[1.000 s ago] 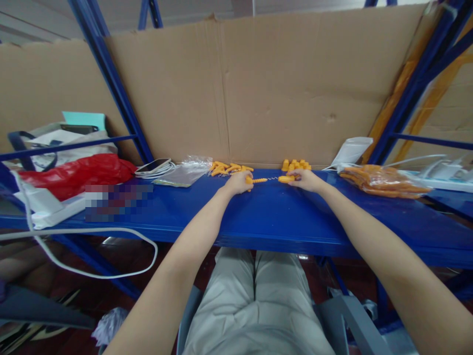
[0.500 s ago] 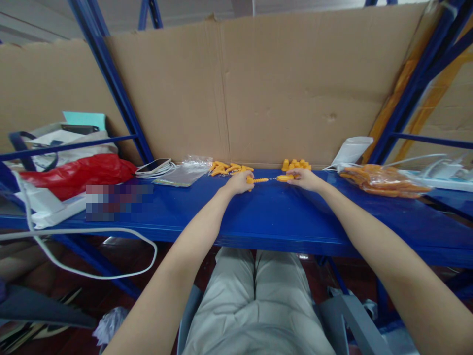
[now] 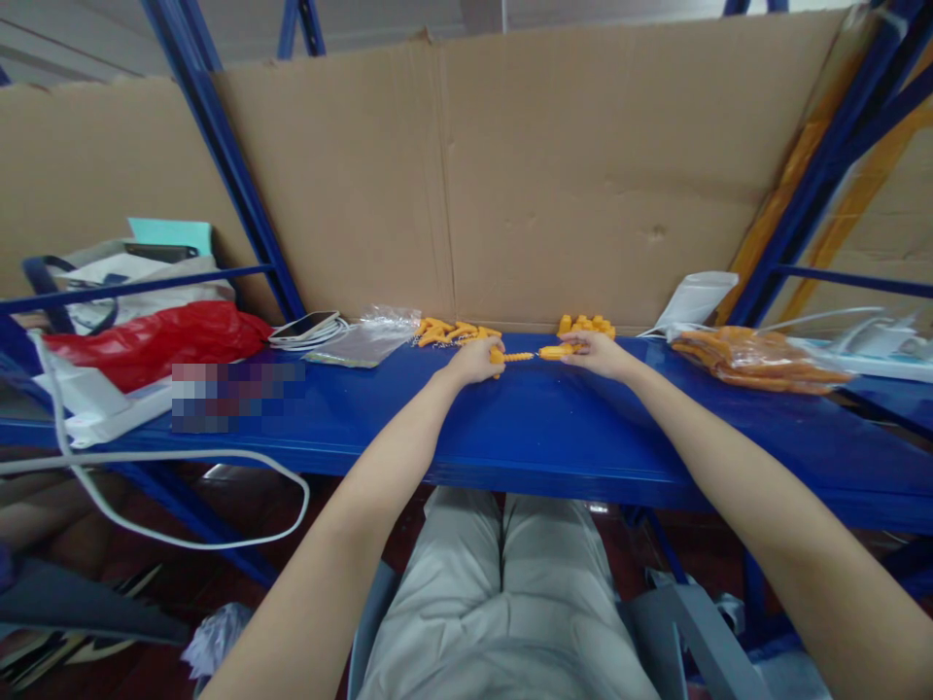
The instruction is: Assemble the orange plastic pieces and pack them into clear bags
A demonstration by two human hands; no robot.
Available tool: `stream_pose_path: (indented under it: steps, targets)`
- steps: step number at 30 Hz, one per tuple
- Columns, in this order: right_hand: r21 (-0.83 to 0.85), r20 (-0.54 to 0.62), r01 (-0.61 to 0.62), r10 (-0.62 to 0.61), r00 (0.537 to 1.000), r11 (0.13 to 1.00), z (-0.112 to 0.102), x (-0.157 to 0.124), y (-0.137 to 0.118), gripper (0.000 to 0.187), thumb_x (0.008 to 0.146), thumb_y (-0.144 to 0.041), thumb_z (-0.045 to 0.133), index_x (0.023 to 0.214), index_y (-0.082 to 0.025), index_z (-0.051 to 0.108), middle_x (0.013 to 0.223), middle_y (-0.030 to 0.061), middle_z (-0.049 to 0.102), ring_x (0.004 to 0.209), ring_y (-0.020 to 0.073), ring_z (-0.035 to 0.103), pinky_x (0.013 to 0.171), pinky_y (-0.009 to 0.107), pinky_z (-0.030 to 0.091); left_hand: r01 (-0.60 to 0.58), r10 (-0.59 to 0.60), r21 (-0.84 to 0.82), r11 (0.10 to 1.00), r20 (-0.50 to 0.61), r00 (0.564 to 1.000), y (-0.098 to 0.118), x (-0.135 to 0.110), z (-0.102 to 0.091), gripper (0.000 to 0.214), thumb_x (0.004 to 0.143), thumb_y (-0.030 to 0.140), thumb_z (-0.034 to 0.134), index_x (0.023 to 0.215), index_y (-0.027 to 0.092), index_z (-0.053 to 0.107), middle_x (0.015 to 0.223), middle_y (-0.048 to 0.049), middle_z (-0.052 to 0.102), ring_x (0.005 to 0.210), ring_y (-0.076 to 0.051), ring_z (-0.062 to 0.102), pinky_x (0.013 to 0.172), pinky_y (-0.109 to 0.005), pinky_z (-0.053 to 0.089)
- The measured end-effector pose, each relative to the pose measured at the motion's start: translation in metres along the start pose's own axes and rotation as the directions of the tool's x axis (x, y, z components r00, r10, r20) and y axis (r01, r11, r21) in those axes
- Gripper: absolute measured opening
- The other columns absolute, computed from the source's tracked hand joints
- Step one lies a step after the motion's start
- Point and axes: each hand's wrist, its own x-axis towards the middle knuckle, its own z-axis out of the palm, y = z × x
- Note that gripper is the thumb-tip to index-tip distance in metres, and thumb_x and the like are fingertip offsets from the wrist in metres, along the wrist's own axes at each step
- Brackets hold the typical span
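Note:
My left hand [image 3: 475, 362] is closed on the handle end of a yellow corkscrew-shaped piece [image 3: 519, 357], whose ridged shaft points right. Facing it, my right hand [image 3: 598, 354] pinches a yellow tube-like piece [image 3: 555, 352] that lies sideways, low over the blue shelf. A small gap separates the shaft's tip from the tube's end. Behind my left hand lies a pile of yellow handle-like parts [image 3: 441, 332] with small chains among them. Several short yellow pieces [image 3: 585, 325] stand together just behind my right hand.
The blue shelf [image 3: 539, 437] runs across, with cardboard [image 3: 569, 175] behind. Left are a clear plastic bag [image 3: 364, 345], a phone with a cable [image 3: 310, 331], a red bag [image 3: 160, 340] and a power strip [image 3: 120, 418]. At right lies a bag of orange items [image 3: 754, 358].
My right hand has brought the tube-like piece slightly left, narrowing the gap to the ridged shaft. The bit of chain seen between them earlier hardly shows now. My left hand keeps its grip.

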Motion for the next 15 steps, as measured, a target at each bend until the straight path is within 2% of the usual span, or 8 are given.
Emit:
stream_pose_path:
  steps: [7,12,15]
  targets:
    - [0.229,0.007,-0.018,0.017,1.000,0.973,0.0008,0.0004,-0.0036,0.052,0.079,-0.029,0.075,0.129,-0.017,0.064,0.128,0.0182,0.064,0.106,0.0301,0.069,0.101,0.056,0.049,-0.028,0.025,-0.107,0.994,-0.027,0.999,-0.0043,0.0028,0.0033,0.028,0.074,0.015,0.068,0.103,0.015,0.066,0.065,0.0038,0.060,0.055,-0.012,0.059,0.062,-0.024,0.049]
    - [0.309,0.011,-0.052,0.052,0.999,0.950,0.0002,0.0005,-0.0013,0.048,0.077,-0.026,0.076,0.122,-0.011,0.066,0.127,0.0209,0.063,0.109,0.0309,0.067,0.103,0.055,0.047,-0.064,0.056,-0.141,0.988,-0.060,0.997,-0.0062,0.0047,0.0038,0.027,0.071,0.014,0.067,0.099,0.016,0.065,0.053,0.0083,0.051,0.048,-0.011,0.052,0.056,-0.022,0.044]
    - [0.347,0.024,-0.065,0.061,0.998,0.936,0.0002,-0.0004,-0.0018,0.044,0.079,-0.026,0.075,0.120,-0.014,0.066,0.125,0.0195,0.064,0.106,0.0300,0.069,0.102,0.056,0.048,-0.094,0.084,-0.147,0.985,-0.074,0.994,-0.0075,0.0052,0.0048,0.028,0.070,0.013,0.067,0.098,0.016,0.065,0.052,0.0090,0.049,0.048,-0.011,0.050,0.055,-0.022,0.042]
